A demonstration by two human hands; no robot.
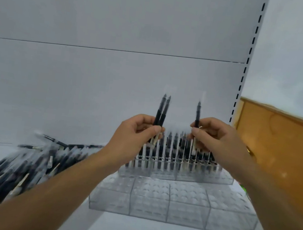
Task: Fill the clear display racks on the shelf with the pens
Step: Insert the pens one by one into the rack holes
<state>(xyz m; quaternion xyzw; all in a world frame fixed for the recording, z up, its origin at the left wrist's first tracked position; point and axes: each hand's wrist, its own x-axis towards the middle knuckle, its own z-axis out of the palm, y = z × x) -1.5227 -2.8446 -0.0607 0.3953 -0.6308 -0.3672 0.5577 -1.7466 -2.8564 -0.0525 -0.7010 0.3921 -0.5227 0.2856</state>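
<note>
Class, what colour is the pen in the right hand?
The pen is black; it shows best in the head view.

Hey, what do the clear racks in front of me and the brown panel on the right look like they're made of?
Racks: likely clear acrylic or a similar hard plastic, glossy. You can see straight through the walls, and the edges catch the light.
Brown panel: looks like wood or wood-look laminate, smooth with a slight sheen. It shows faint grain and soft reflections, though blur leaves it open.
</note>
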